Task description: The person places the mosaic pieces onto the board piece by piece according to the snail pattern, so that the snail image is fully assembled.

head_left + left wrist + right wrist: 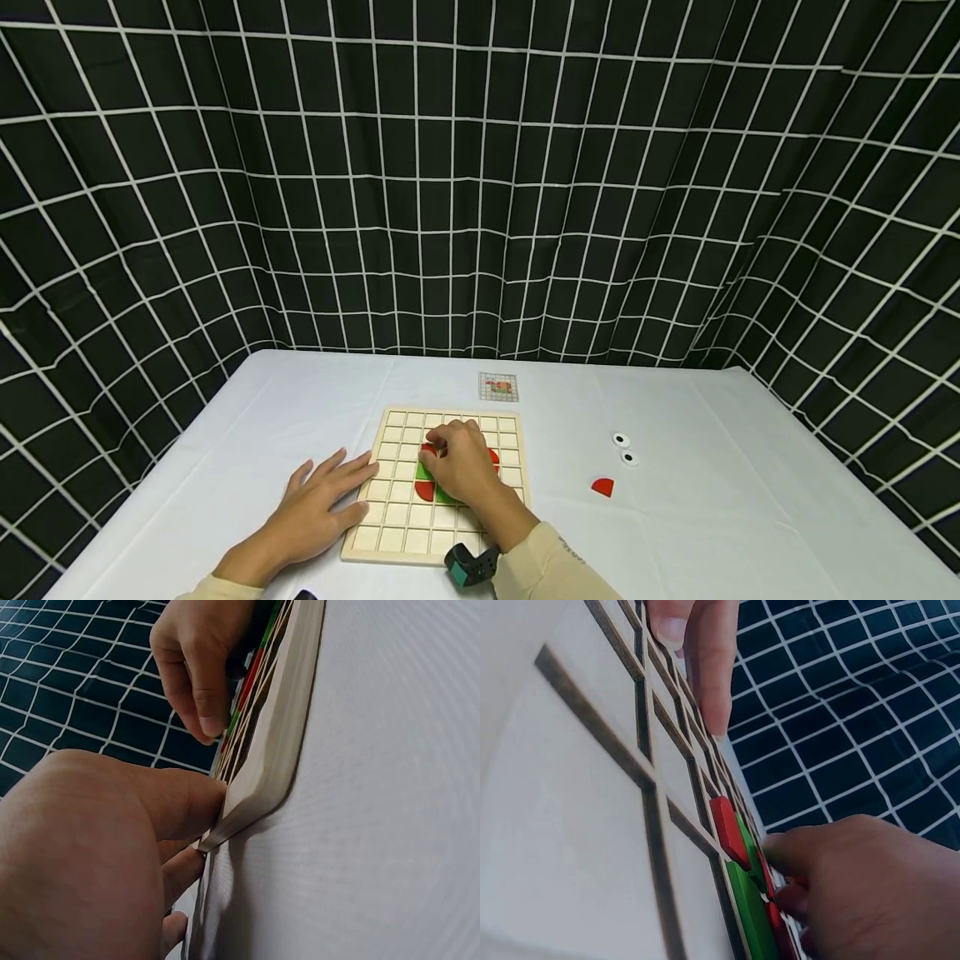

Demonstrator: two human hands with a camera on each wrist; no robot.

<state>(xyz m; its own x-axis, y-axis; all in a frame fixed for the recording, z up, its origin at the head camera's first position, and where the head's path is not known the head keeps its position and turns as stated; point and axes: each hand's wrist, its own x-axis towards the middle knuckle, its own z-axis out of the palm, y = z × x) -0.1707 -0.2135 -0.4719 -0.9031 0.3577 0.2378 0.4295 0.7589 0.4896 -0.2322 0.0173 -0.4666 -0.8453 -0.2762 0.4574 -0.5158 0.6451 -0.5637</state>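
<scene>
A wooden grid board [390, 533] lies on the white table. Red and green pieces sit in its middle cells, among them a red rounded piece [424, 491] and a green piece [423, 472]. My right hand [467, 462] is over the board, thumb and index finger pinching at a red piece [428, 448] in the grid; the hand hides part of the pieces. With fingers spread, my left hand [318, 508] rests at the board's left edge, thumb and fingertips touching the rim. In the left wrist view the thumb [187, 802] presses the board's side [281, 735].
Right of the board lie a red quarter-circle piece [603, 487] and two white discs with black dots, an upper disc [620, 439] and a lower disc [629, 458]. Behind the board is a small picture card [498, 387]. A black strap device [468, 567] is on the right wrist.
</scene>
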